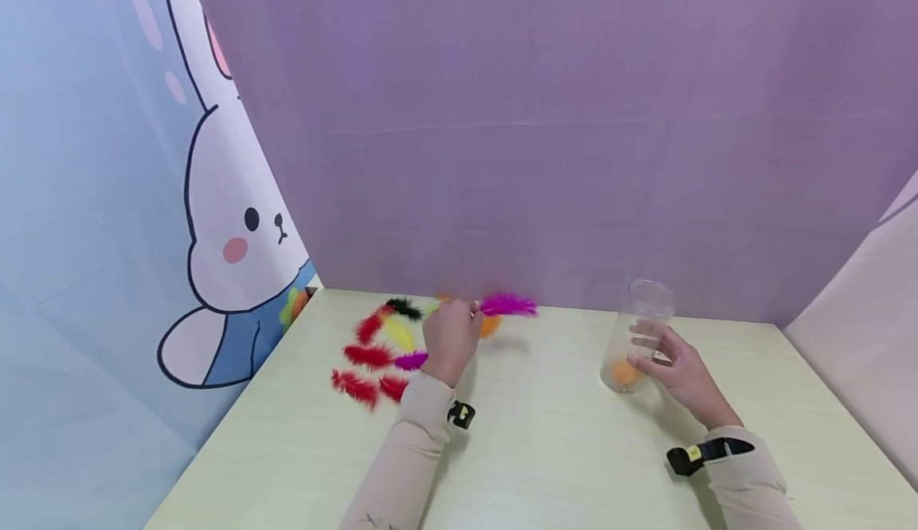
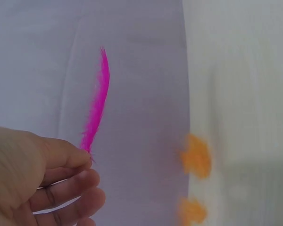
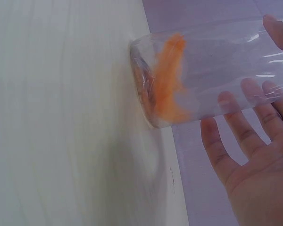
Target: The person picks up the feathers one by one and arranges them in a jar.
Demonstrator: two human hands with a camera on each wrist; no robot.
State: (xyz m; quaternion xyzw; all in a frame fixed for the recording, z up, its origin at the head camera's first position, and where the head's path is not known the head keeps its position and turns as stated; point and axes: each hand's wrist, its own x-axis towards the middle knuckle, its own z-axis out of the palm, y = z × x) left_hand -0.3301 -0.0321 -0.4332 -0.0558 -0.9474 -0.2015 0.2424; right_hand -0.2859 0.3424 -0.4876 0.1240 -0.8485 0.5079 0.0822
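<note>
My left hand (image 1: 452, 337) pinches a magenta feather (image 1: 509, 305) by its quill end, between thumb and forefinger. In the left wrist view this feather (image 2: 99, 103) points upward from the fingertips, raised off the tabletop. On the right, a tall clear plastic jar (image 1: 621, 340) stands near the back of the table, its top uncovered. An orange feather (image 3: 169, 77) lies at its bottom. My right hand (image 1: 681, 374) holds the jar from the right, with the thumb on the near side and the fingers spread around the far side.
Left of and under my left hand lie several loose feathers: red feathers (image 1: 368, 356), a black feather (image 1: 405, 309), a yellow feather (image 1: 399, 333), another magenta feather (image 1: 411, 361) and orange feathers (image 2: 197, 155). A purple cloth (image 1: 545, 131) hangs along the table's back edge.
</note>
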